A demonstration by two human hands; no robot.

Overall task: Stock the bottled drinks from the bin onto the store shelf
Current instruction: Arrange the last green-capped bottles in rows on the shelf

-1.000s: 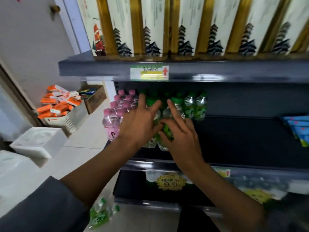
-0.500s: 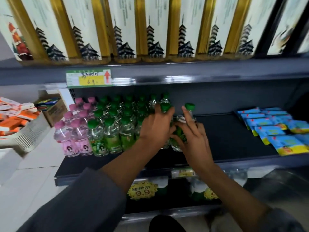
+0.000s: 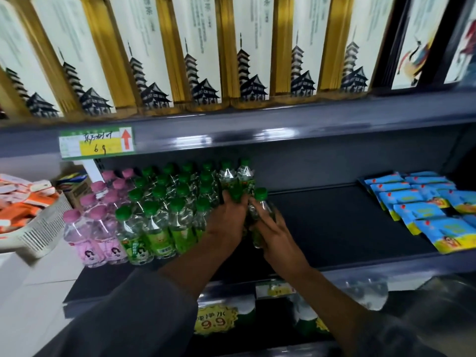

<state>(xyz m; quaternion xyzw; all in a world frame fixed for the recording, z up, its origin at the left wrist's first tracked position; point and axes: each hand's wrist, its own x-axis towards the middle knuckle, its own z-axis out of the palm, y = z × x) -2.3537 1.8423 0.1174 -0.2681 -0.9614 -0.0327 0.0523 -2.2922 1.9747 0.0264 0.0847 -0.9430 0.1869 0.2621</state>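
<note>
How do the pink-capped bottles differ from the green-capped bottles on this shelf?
The pink-capped bottles carry pink labels and stand at the far left in fewer columns. The green-capped bottles carry green labels, fill more columns and reach the left hand and right hand. Both kinds are clear and upright.

A green-bordered white and yellow paper price tag (image 3: 96, 142) on the front edge of the grey metal upper shelf (image 3: 283, 130) shows a handwritten "6.9" under unreadable handwriting, beside a red upward arrow. Lower down, a yellow starburst price sticker (image 3: 215, 321) reads "9.9" under partly legible characters. Print on the tall white and gold boxes (image 3: 247, 47) and bottle labels is too blurred to read
</note>
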